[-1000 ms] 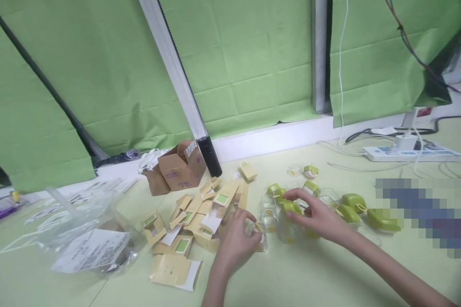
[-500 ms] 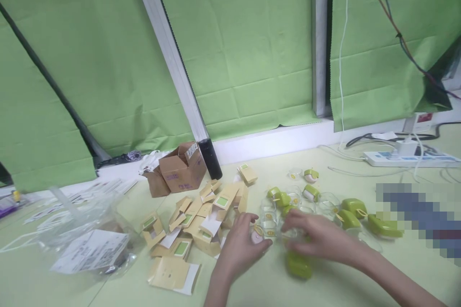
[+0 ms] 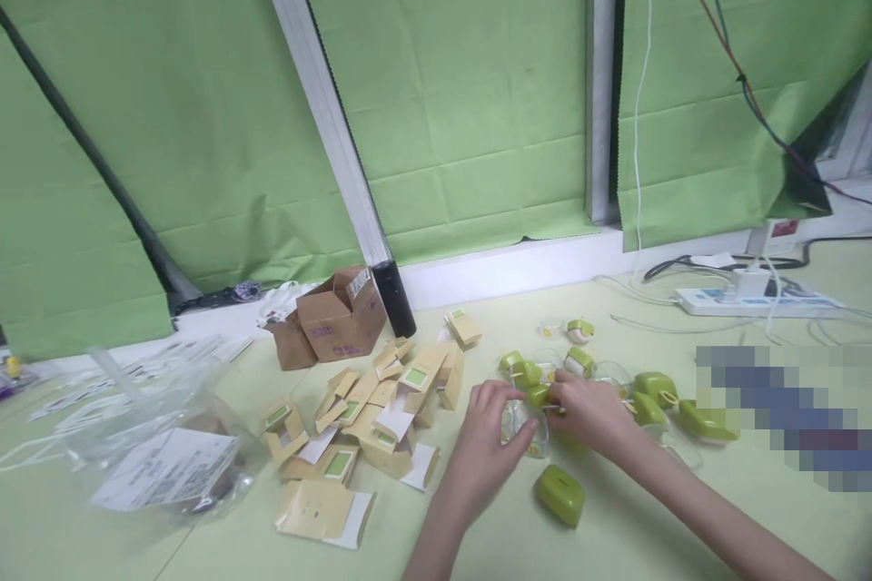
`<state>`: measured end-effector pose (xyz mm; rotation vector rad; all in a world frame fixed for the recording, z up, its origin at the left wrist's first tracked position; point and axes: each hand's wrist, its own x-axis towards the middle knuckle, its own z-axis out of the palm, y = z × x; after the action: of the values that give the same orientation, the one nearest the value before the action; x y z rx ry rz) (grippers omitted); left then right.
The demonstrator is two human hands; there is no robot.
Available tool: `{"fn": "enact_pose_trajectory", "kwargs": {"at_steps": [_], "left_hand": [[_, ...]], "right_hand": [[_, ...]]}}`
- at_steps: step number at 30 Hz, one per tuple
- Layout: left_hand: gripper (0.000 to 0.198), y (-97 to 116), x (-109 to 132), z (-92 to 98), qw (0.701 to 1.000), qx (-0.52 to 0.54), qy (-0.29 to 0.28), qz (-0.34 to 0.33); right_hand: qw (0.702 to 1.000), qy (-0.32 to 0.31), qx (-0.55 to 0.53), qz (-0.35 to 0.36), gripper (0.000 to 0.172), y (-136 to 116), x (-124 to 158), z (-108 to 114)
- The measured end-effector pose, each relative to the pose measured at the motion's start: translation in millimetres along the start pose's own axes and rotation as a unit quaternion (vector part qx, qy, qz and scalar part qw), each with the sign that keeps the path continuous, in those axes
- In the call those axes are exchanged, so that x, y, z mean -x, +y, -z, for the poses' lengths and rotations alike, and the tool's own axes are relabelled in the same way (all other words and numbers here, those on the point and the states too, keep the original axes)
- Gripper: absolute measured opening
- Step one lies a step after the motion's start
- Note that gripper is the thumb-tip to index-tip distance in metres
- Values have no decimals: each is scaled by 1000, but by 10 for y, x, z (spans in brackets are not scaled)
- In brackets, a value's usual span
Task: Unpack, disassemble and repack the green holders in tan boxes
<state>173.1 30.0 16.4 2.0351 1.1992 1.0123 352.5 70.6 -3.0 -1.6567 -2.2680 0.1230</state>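
My left hand (image 3: 487, 436) is curled, its thumb and index finger beside clear plastic shells (image 3: 537, 440) and close to a small green plastic piece (image 3: 538, 395). What its fingers hold is hidden. My right hand (image 3: 589, 408) pinches the right side of that green piece. In front of the hands a glossy green case (image 3: 559, 496) lies on the table. Behind my fingers sit small green-and-white pieces (image 3: 579, 361) and more clear shells. Several green cases (image 3: 708, 420), some with cord loops, lie right of my right wrist.
Opened tan cartons (image 3: 374, 418) are heaped left of my hands. Farther left lies a clear plastic bag (image 3: 170, 463) with a printed sheet. A brown cardboard box (image 3: 344, 318) and a black cylinder (image 3: 393, 300) stand at the back. A white power strip (image 3: 701, 300) with cables is at right.
My left hand has moved right and the pinkish round piece by its fingers is out of sight. My right hand has moved up to the small green piece, uncovering the green case in front.
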Motion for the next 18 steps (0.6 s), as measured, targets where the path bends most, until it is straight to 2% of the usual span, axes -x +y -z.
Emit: {"fn": "enact_pose_trajectory", "kwargs": {"at_steps": [2,6,9,11,14,16,18], "left_hand": [[33,16,-12,-3,999,23,-12,21],[66,3,-39,-59,988,112,-47,93],[69,1,-100,-138,964,234,-36,118],[58,7,-132,-175,930,345,-24,120],[34,5,-118,-192,850,510,9,132],[30,-13,-81,-195,792,587,21,165],[30,-38,-49,-205,748,633,19,198]], "right_hand": [[1000,15,-23,-7,13,15,-15,46],[993,51,-109,16,15,62,-3,228],[980,49,-182,62,25,43,23,334],[968,61,-237,63,36,34,49,351],[926,117,-359,-10,52,70,108,332],[891,103,-440,-45,62,96,159,327],[869,55,-490,-37,65,80,217,336]]}}
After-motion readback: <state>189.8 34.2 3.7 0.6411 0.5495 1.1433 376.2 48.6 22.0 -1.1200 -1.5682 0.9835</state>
